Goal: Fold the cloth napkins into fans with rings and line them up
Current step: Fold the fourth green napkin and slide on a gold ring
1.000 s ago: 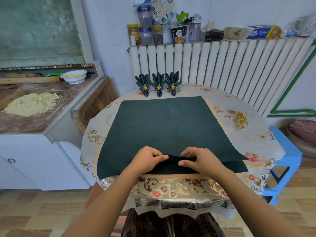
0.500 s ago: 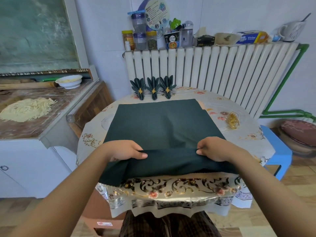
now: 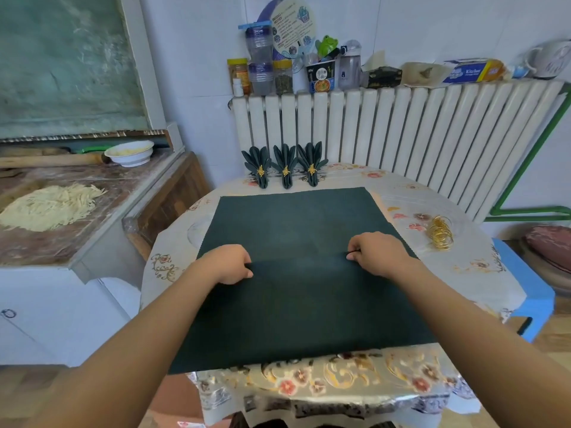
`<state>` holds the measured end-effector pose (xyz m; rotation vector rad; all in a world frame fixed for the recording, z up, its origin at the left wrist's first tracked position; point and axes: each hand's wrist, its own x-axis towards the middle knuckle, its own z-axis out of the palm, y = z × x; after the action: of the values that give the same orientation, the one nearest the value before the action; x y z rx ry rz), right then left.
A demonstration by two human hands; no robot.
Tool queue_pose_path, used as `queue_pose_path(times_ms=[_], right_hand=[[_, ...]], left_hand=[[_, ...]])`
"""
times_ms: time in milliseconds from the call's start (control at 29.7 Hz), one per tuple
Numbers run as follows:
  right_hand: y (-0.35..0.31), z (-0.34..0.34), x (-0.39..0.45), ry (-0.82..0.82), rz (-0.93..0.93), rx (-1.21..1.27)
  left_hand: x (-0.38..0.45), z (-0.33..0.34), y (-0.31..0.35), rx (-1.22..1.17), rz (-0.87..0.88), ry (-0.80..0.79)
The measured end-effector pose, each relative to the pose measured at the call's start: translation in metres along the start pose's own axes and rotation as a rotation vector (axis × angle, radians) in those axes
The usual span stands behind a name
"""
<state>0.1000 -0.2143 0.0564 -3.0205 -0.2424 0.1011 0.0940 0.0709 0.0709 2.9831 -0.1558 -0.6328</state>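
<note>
green napkin fold pinched by left hand and right hand, three finished fans behind, gold rings right

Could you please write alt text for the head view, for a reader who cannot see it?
Both hands, left hand and right hand, pinch a fold across a dark green square cloth napkin on a floral oilcloth-covered table. Three finished dark green fan napkins with gold rings stand in a row by the white radiator; loose gold wire rings lie to the right.
</note>
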Motion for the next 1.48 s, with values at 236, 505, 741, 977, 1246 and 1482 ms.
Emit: queue_pose_path(times_ms=[236,505,741,977,1246,1482], right_hand=[[-0.001,0.037,0.083,0.139,-0.019,-0.116],[0.007,0.077,0.119,0.272,-0.025,-0.028],[0.010,0.092,0.132,0.443,0.016,0.095],[0.005,0.098,0.135,0.488,0.036,0.075],[0.003,0.099,0.139,0.514,0.036,0.036],[0.004,0.097,0.146,0.460,0.051,-0.013]], left_hand=[[0.064,0.021,-0.009,0.033,-0.165,0.325],[0.109,0.042,-0.021,0.082,-0.144,0.550],[0.122,0.044,-0.028,0.082,-0.182,0.612],[0.119,0.069,0.003,-0.085,0.074,0.680],[0.099,0.083,0.042,-0.105,0.063,0.325],[0.098,0.085,0.043,-0.053,-0.028,0.285]])
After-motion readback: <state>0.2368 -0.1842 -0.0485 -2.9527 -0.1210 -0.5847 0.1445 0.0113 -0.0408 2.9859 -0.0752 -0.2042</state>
